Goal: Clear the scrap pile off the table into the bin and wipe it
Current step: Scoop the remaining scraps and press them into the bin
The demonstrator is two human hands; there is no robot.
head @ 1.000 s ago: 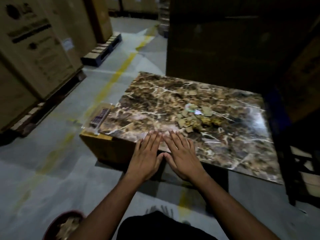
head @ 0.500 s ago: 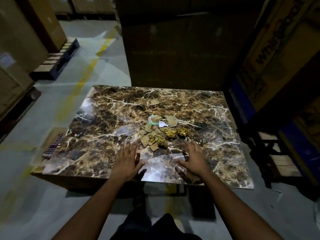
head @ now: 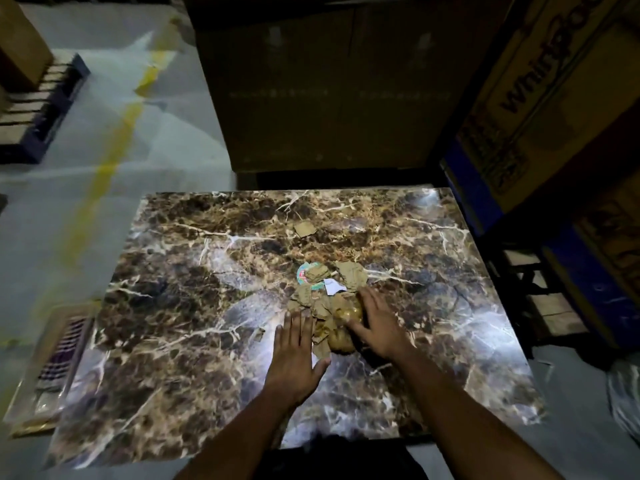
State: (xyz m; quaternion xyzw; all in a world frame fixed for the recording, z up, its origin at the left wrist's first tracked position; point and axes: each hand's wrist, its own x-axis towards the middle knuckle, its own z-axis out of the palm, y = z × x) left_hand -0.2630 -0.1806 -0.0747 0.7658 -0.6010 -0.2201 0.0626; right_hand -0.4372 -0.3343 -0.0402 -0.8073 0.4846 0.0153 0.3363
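Observation:
A pile of scraps (head: 329, 306) lies near the middle of the brown marble-patterned table (head: 194, 299): torn cardboard bits, crumpled gold wrappers, a round green-and-white lid and a white slip. One stray cardboard piece (head: 304, 229) lies farther back. My left hand (head: 294, 355) rests flat on the table, fingers apart, touching the pile's left edge. My right hand (head: 375, 323) lies spread on the pile's right side, its fingers against a gold wrapper. Neither hand has closed around anything. No bin or cloth shows.
A large dark carton (head: 329, 81) stands right behind the table. Stacked printed boxes (head: 554, 98) on blue pallets crowd the right side. A flat clear packet (head: 59, 362) sticks out under the table's left edge. Grey floor with a yellow line (head: 114, 150) lies left.
Both hands have moved forward from the table's near edge and come together on either side of the scrap pile. The camera has leaned over the table; the red bin seen earlier is out of view.

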